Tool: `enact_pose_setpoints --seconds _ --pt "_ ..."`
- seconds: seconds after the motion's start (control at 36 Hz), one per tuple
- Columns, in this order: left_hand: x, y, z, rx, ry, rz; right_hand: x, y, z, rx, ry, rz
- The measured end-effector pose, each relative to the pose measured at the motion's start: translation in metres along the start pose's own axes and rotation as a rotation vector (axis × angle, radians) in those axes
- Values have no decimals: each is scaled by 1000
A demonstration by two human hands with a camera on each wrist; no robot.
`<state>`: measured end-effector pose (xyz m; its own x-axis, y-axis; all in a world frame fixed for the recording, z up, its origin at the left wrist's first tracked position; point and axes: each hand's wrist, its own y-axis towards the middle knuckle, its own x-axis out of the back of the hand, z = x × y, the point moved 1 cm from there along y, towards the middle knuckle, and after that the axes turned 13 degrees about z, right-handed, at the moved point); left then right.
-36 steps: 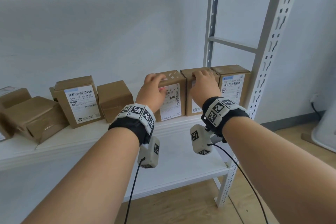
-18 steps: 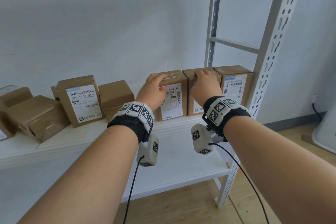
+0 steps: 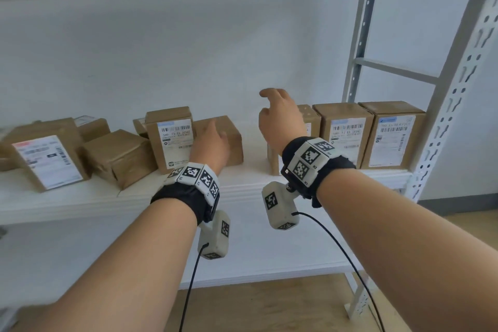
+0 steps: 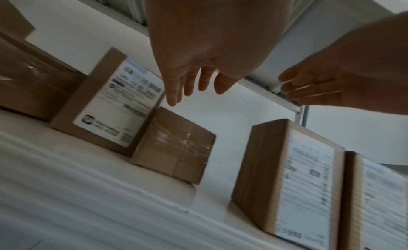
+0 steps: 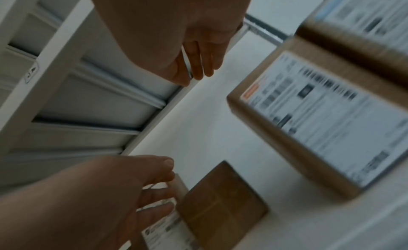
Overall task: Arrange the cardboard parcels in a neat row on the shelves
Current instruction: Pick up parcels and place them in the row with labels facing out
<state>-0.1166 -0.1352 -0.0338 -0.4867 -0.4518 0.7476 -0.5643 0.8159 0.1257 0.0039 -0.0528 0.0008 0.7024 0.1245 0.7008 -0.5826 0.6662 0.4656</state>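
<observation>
Three upright labelled parcels stand side by side at the shelf's right end: the end parcel [image 3: 392,135], the middle parcel [image 3: 345,137] and the left parcel [image 3: 307,121] [image 4: 287,175] [image 5: 309,122], which is half hidden by my right hand. My right hand [image 3: 277,116] [image 5: 198,61] hangs open in the air just left of that row and holds nothing. A plain brown parcel [image 3: 229,140] [image 4: 176,145] [image 5: 220,201] lies left of a gap. My left hand [image 3: 215,137] [image 4: 187,86] hovers open just above it, fingers straight, not touching.
Further left stand an upright labelled parcel [image 3: 171,137], a taped parcel lying askew [image 3: 121,156] and a big labelled parcel [image 3: 45,153], with more behind. The white shelf [image 3: 242,186] has bare room in front. The perforated steel post [image 3: 452,105] bounds the right end.
Both hands have let go of the two parcels in the right-hand row and moved left. The left hand now hovers over the plain parcel. The right hand has lifted. The view has turned left.
</observation>
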Motion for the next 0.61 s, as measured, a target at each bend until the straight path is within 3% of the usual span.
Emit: enact_pose_setpoints --seconds 0.14,0.39,0.61 --pt "12 5 32 62 -24 35 -45 11 12 -51 53 123" --pt "15 17 61 80 5 175 -91 25 -6 -381 152 431" --pt "20 17 67 22 -48 121 -102 27 -5 -438 182 340"
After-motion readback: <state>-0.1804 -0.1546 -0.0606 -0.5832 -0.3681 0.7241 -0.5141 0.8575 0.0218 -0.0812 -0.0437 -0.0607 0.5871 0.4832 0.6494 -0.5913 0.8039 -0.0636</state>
